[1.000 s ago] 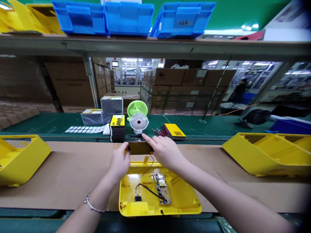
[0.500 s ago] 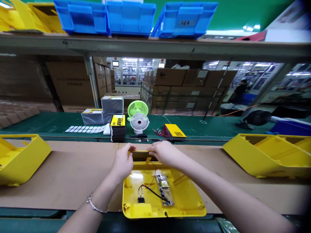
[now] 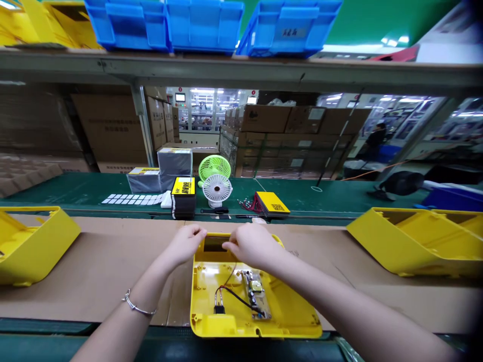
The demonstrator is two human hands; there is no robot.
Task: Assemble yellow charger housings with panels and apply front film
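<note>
A yellow plastic housing (image 3: pixel 215 329) lies open side up on the cardboard in front of me. Inside it are a circuit board (image 3: pixel 256 296) and a black connector (image 3: pixel 219 309) with dark and red wires. My left hand (image 3: pixel 188 242) is at the housing's upper left corner, thumb and fingertips pressed together; anything between them is too small to make out. My right hand (image 3: pixel 251 244) is over the far edge, its fingers curled beside the dark rectangular opening (image 3: pixel 215 245); what they hold, if anything, is hidden.
Yellow housings stand at the left (image 3: pixel 45 251) and right (image 3: pixel 411 246). Behind the cardboard (image 3: pixel 124 276) are a stack of black-and-yellow packs (image 3: pixel 183 198), a white fan (image 3: pixel 217 189), a green fan and a yellow card stack (image 3: pixel 272 202). Blue bins (image 3: pixel 204 27) line the shelf above.
My left hand has moved slightly left and up, off the far edge. The right hand has turned and curled. The strip between my hands is no longer seen there, and the dark opening shows more.
</note>
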